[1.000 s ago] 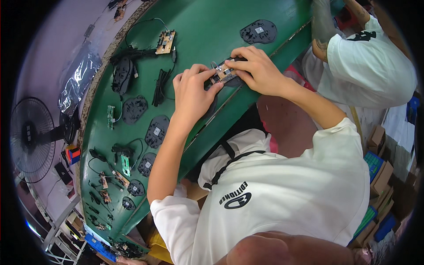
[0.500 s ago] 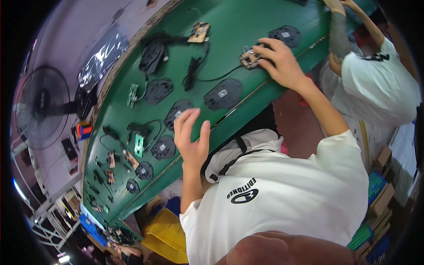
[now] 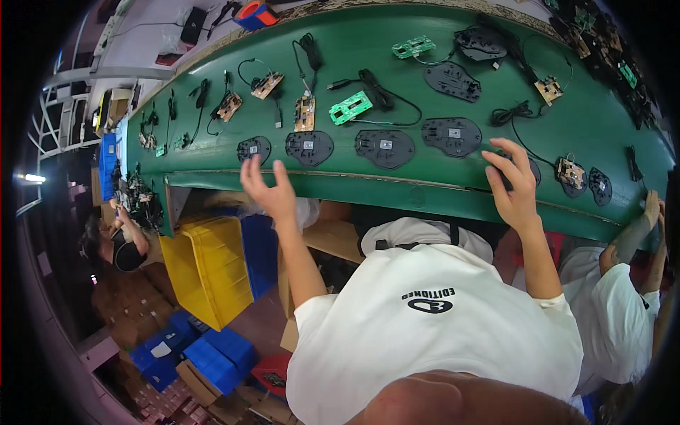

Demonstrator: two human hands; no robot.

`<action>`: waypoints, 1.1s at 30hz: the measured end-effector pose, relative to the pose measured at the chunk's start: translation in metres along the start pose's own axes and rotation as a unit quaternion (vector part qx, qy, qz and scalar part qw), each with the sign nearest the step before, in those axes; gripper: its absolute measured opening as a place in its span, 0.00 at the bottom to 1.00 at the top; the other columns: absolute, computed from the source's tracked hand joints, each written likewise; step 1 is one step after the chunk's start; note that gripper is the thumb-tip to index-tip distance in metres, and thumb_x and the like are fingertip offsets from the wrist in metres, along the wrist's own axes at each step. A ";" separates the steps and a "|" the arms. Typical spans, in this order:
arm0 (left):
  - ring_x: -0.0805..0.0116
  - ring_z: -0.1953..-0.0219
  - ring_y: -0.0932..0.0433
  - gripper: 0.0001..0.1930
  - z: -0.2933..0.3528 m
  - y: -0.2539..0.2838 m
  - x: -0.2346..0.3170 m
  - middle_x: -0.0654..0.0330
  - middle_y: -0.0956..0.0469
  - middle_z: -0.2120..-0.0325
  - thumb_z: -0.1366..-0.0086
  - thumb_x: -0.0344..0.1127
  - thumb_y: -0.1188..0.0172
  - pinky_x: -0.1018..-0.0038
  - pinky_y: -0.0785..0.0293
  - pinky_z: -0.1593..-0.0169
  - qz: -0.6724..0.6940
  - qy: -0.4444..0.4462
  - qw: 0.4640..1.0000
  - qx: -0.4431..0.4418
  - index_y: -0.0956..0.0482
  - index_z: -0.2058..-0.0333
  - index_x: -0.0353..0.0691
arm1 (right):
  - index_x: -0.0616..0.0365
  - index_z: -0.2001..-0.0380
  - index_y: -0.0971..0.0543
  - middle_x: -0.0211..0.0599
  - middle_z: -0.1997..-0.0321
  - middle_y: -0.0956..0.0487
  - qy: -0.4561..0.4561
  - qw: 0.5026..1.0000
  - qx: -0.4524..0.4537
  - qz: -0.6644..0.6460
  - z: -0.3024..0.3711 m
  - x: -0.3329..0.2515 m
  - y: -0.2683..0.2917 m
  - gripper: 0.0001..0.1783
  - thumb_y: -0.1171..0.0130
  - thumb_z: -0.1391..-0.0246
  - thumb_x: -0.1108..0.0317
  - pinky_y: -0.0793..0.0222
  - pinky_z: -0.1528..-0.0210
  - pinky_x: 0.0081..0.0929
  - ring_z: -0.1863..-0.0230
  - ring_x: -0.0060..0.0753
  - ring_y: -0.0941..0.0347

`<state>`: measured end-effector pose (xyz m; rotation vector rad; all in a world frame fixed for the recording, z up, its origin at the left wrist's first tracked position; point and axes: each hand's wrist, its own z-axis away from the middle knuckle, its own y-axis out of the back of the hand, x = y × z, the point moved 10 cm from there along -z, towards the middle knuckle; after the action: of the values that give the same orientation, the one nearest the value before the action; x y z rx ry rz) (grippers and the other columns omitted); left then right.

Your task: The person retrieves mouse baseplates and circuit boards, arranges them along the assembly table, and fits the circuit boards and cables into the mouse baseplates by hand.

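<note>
My left hand is open, fingers spread, at the table's near edge beside a small dark mouse-shaped base shell. Nothing is in it. My right hand is also open, fingers bent but apart, partly covering another base shell. Between the hands lie three more base shells in a row. Behind them are a green circuit board with a black cable and a tan circuit board. Right of my right hand, a tan board sits on a base shell.
The green table holds more cabled boards and a pile of parts at the far right. A co-worker's arm reaches in at right. Below left stand a yellow bin and blue bins.
The view has swung left along the table. My right hand has let go of the tan board, which now sits on a base shell. My left hand has moved to a base shell farther left.
</note>
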<state>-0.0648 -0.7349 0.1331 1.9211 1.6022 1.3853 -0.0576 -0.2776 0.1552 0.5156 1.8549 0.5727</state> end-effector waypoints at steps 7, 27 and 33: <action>0.43 0.37 0.34 0.34 -0.036 -0.001 -0.138 0.45 0.33 0.38 0.33 0.60 0.46 0.53 0.39 0.36 -0.177 0.133 0.975 -0.014 0.28 0.40 0.39 | 0.56 0.45 0.24 0.44 0.41 0.26 0.039 0.985 -0.042 0.161 -0.096 0.018 -0.029 0.23 0.36 0.44 0.65 0.33 0.40 0.39 0.39 0.50 0.31; 0.49 0.50 0.23 0.25 -0.026 0.006 0.131 0.47 0.23 0.50 0.41 0.31 0.32 0.61 0.27 0.46 0.320 -0.166 0.908 -0.215 0.26 0.45 0.34 | 0.55 0.43 0.27 0.47 0.49 0.21 0.139 0.934 -0.319 0.079 -0.112 -0.125 -0.112 0.32 0.43 0.55 0.84 0.25 0.53 0.43 0.52 0.55 0.23; 0.68 0.64 0.21 0.12 -0.047 0.011 0.064 0.56 0.18 0.65 0.39 0.27 0.34 0.70 0.23 0.56 0.289 0.031 0.948 -0.130 0.20 0.56 0.31 | 0.56 0.41 0.29 0.41 0.54 0.21 0.173 0.965 -0.190 -0.060 -0.134 -0.141 -0.117 0.32 0.32 0.50 0.71 0.26 0.52 0.35 0.56 0.40 0.24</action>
<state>-0.1005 -0.6994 0.1950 2.2888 0.8322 1.7746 -0.1459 -0.4730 0.2290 0.0453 2.0168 0.9578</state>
